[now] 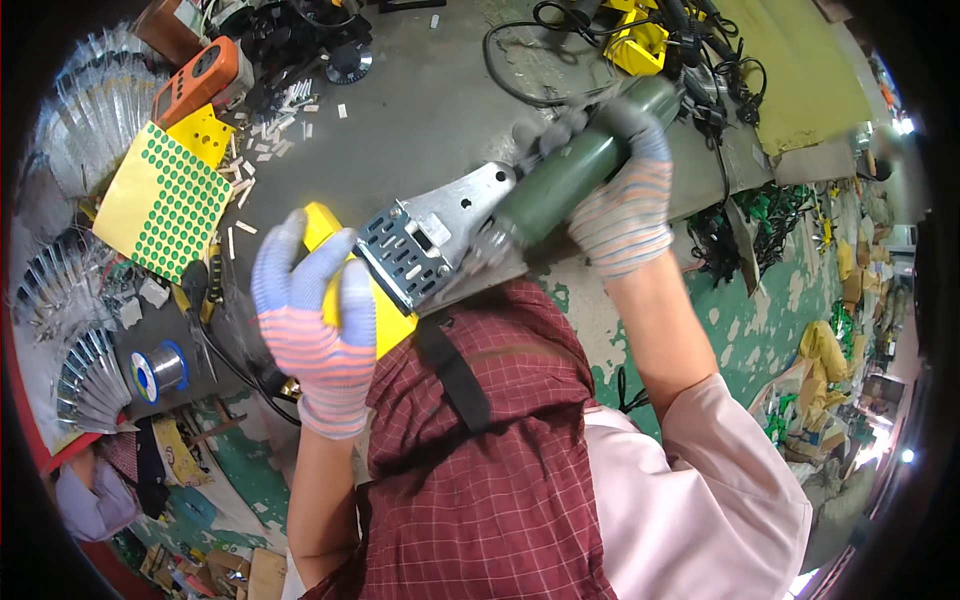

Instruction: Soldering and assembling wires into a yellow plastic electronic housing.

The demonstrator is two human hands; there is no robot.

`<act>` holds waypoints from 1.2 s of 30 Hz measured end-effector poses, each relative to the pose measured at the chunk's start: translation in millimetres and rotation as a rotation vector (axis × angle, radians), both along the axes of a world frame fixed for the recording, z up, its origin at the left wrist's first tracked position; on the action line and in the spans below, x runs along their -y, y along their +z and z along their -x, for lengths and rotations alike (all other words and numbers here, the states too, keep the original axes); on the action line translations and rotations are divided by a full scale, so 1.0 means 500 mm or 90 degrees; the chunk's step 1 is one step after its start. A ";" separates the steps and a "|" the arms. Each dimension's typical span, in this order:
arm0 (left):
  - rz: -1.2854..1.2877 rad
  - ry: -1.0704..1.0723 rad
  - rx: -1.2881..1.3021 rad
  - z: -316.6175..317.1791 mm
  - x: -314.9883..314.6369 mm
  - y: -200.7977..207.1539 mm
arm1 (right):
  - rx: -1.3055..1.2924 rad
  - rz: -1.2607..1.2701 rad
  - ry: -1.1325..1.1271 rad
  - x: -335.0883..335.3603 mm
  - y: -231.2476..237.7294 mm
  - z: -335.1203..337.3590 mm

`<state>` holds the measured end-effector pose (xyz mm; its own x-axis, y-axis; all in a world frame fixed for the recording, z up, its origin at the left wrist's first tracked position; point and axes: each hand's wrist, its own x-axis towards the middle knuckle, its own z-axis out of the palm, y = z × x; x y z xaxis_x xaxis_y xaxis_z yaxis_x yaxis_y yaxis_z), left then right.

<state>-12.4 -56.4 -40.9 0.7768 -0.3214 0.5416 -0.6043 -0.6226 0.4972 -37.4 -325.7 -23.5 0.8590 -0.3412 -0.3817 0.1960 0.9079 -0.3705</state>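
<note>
My left hand [321,312], in a striped knit glove, is closed round a yellow part [392,325] at the near edge of the bench. Fixed to that part is a silver metal plate [428,225] with rows of slots and a narrower end with a hole. My right hand [632,185], gloved the same way, wraps round a dark green cylindrical power tool [570,180]. The tool slants down toward the plate; its lower end is blurred, and I cannot tell whether it touches the plate.
Small white pieces [272,145] lie scattered at left, by a sheet of green round stickers [165,200], an orange meter [197,80] and a solder wire spool [160,370]. Cables and yellow parts [637,45] crowd the far right. Another person's sleeve [92,500] shows lower left.
</note>
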 end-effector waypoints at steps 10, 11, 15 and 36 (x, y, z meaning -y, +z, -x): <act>0.026 -0.448 -0.332 0.179 -0.015 0.009 | -0.233 1.473 0.349 0.151 0.045 -0.065; 0.002 -0.430 -0.305 0.180 -0.008 -0.007 | -0.312 1.649 0.320 0.151 0.020 -0.070; -0.093 -0.407 -0.288 0.184 0.021 -0.018 | -0.366 1.733 0.198 0.117 0.052 0.006; 0.032 -0.307 -0.126 0.171 0.085 -0.074 | -0.118 1.768 0.540 -0.143 -0.043 0.314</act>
